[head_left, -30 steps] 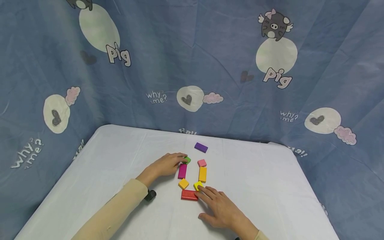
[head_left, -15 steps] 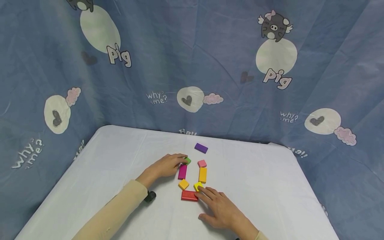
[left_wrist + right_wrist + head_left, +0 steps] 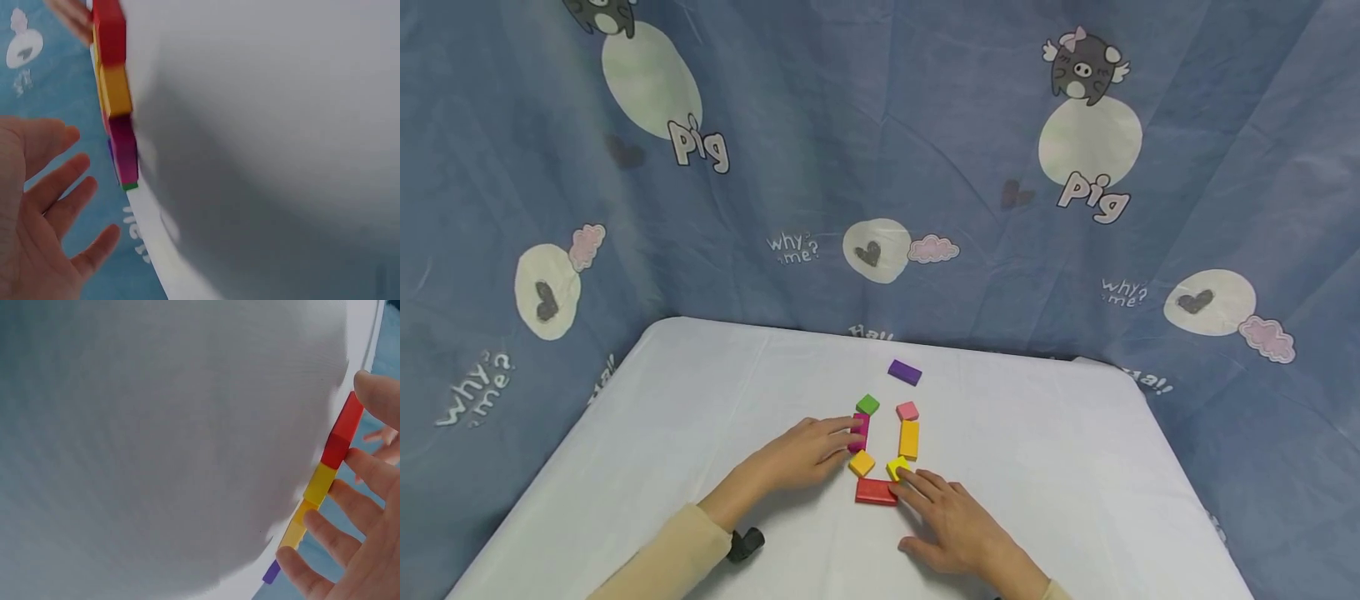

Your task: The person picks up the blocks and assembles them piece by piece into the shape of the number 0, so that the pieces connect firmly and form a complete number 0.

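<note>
My left hand (image 3: 805, 454) reaches over the magenta block (image 3: 125, 156), fingers loosely extended and overlapping it in the head view; the left wrist view shows nothing in its grasp. At the far end of that block sits a small green block (image 3: 868, 404), uncovered. A small orange block (image 3: 862, 464) lies at its near end. My right hand (image 3: 951, 517) stays low over the table with spread fingers, its fingertips at the small yellow block (image 3: 896, 465) and the right end of the red block (image 3: 872, 492). The longer yellow-orange block (image 3: 909, 440) lies beyond the yellow one.
A small pink block (image 3: 907, 411) tops the right-hand row, and a purple block (image 3: 905, 372) lies apart, farther back. All rest on a white-covered table (image 3: 1075, 467). A blue printed curtain (image 3: 970, 167) hangs behind it.
My left hand has left the green block and drawn back toward me, over the magenta block. The right hand has stayed in place.
</note>
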A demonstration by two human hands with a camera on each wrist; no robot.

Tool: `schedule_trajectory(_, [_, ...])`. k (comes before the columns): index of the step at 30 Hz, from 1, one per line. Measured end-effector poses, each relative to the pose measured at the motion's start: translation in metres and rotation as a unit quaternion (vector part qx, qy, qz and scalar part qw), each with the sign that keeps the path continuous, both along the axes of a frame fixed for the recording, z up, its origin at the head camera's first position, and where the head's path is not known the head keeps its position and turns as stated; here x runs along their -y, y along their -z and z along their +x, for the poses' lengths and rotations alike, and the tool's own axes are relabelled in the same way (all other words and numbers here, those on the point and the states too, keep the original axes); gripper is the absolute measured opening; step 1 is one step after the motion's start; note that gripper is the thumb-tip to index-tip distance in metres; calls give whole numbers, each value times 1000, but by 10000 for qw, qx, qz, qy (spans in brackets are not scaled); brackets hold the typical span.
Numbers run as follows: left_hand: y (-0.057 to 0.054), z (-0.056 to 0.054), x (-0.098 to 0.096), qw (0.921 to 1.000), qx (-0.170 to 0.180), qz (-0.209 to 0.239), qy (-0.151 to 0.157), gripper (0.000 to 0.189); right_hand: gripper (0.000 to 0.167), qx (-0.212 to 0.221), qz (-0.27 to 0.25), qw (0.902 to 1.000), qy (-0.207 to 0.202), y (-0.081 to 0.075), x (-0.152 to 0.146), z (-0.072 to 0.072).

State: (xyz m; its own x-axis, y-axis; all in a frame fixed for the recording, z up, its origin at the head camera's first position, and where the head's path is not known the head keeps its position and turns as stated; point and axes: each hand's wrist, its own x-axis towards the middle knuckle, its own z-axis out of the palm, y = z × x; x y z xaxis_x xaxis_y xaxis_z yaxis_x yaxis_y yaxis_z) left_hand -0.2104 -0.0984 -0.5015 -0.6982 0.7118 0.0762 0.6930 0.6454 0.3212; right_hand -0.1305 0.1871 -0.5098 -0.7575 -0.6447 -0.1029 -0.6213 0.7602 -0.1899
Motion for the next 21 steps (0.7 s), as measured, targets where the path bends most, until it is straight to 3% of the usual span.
schedule_trajectory(9, [4, 38, 4, 9985, 113, -362, 407, 48, 70, 9, 37, 10000, 33, 0, 1, 1])
schedule_trajectory(16, [6, 49, -5, 9962, -96, -396, 775, 50, 70, -201, -7, 9998, -56, 0, 0, 2])
schedule_trajectory(21, [7, 52, -7, 9944, -393, -403, 895, 49, 70, -118, -11, 9999, -39, -1, 0, 2])
